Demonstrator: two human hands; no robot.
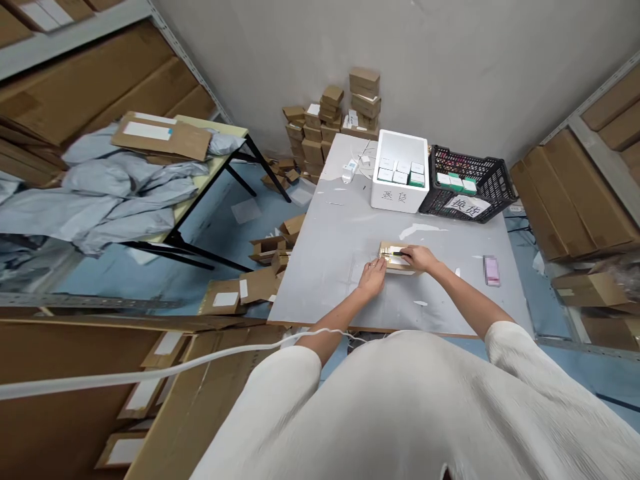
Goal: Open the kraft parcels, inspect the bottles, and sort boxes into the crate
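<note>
A small cardboard box (399,269) with a white label and shiny tape lies on the grey table, close to its front edge. My left hand (373,275) grips the box's left end, fingers bent against its side. In my right hand (420,257) is a slim dark box cutter (397,253), pinched over the top of the box. Its thin tip points left and lies at the taped left end. Whether the tip has gone through the tape is too small to tell.
A white foam box (395,200) and a black plastic crate (500,190), both holding small white-and-green boxes, stand at the table's back right. A pink phone-like item (491,271) lies right. A power strip (349,171) sits back left. A white cable (200,360) crosses the left foreground.
</note>
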